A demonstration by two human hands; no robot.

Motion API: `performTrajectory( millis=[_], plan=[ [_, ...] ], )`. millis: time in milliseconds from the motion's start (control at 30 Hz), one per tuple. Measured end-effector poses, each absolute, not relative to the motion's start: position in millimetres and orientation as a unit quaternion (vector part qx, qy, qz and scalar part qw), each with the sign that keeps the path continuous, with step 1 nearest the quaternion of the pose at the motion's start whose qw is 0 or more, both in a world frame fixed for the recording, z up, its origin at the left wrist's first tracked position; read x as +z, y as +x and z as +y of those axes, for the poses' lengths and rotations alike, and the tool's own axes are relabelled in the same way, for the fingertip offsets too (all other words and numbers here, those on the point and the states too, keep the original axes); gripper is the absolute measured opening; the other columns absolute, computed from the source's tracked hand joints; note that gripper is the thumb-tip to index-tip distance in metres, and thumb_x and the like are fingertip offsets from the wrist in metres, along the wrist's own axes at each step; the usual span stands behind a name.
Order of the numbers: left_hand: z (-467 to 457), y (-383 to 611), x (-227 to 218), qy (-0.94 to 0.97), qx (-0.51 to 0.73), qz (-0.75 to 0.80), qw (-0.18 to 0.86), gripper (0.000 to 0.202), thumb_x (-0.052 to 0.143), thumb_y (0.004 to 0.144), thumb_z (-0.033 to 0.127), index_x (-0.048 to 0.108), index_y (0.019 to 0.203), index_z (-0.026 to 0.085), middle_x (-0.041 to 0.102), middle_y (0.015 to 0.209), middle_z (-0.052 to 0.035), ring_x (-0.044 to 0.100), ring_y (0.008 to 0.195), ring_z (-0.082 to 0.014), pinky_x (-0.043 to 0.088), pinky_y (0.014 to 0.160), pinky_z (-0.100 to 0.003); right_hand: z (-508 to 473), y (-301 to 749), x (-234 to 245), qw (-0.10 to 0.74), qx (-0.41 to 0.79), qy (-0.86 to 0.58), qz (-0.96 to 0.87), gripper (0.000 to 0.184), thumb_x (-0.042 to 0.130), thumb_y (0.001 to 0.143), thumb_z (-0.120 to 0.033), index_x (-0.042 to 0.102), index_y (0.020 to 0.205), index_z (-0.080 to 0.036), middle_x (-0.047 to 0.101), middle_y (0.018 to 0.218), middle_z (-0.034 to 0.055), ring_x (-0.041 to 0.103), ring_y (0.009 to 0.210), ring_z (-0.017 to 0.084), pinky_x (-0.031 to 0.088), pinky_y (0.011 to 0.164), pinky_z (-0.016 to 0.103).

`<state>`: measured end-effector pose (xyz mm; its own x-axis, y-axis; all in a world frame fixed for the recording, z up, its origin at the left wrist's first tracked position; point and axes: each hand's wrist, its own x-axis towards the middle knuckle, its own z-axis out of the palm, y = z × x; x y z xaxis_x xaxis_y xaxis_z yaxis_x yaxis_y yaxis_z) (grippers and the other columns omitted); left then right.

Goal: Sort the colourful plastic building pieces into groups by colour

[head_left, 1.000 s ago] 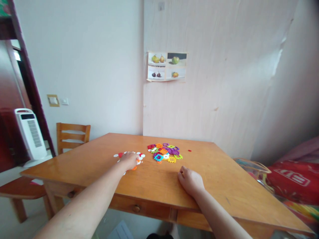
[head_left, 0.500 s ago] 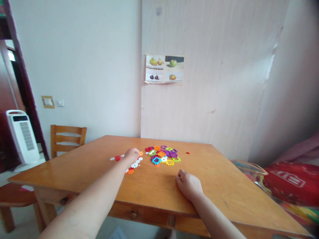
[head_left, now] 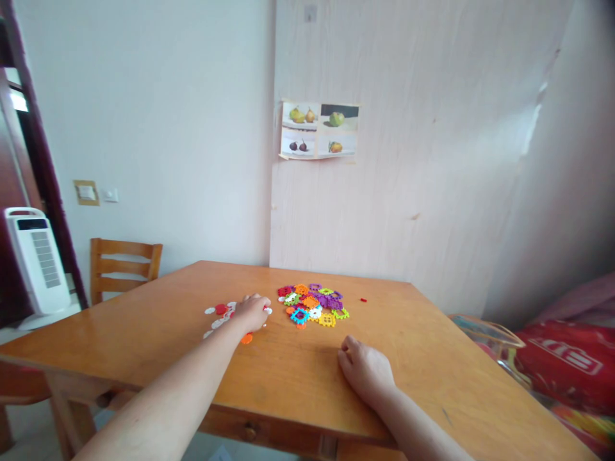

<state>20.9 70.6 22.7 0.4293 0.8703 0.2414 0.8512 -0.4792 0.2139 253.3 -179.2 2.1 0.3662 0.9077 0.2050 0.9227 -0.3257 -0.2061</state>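
Observation:
My left hand reaches over the left group of flat round discs, its fingers bent down and closed. A small white disc shows at its fingertips, with a bit of red beside it; whether they grip it is hidden. Around the hand lie several white discs, a red disc and an orange disc. To its right is a heap of colourful notched plastic building pieces, with another orange disc at its left edge. My right hand rests on the table as a loose fist, apart from the pieces.
The wooden table stands against the wall. A small red piece lies alone right of the heap. A wooden chair and a white tower heater or fan are at the left. A red bag sits beyond the right edge.
My left hand has come slightly nearer and lower over the discs. The orange disc that was by its fingertips now appears at the heap's left edge. My right hand stays put; the view has shifted slightly.

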Motion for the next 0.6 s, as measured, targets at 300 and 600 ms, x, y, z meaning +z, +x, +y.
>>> performTrajectory(
  millis=[300, 600],
  plan=[
    [45.3, 59.0, 21.8, 0.818, 0.317, 0.479, 0.023, 0.036, 0.049, 0.089, 0.033, 0.059, 0.122, 0.024, 0.066, 0.112, -0.0058, 0.057, 0.104, -0.0206, 0.041, 0.088, -0.030, -142.5, 269.4, 11.3, 0.242, 0.090, -0.816, -0.517, 0.065, 0.049, 0.083, -0.026, 0.032, 0.146, -0.024, 0.070, 0.101, 0.0066, 0.066, 0.090, 0.019, 0.041, 0.071, 0.025],
    [17.7, 70.6, 17.7, 0.839, 0.295, 0.456, -0.038, 0.063, 0.044, 0.089, 0.026, 0.029, 0.149, 0.019, 0.066, 0.114, -0.0112, 0.058, 0.103, -0.0253, 0.037, 0.083, -0.036, -74.9, 250.4, 35.5, 0.269, 0.033, -0.824, -0.498, 0.083, 0.044, 0.083, -0.020, 0.001, 0.155, -0.023, 0.069, 0.112, 0.0114, 0.066, 0.097, 0.023, 0.044, 0.077, 0.030]
  ],
)
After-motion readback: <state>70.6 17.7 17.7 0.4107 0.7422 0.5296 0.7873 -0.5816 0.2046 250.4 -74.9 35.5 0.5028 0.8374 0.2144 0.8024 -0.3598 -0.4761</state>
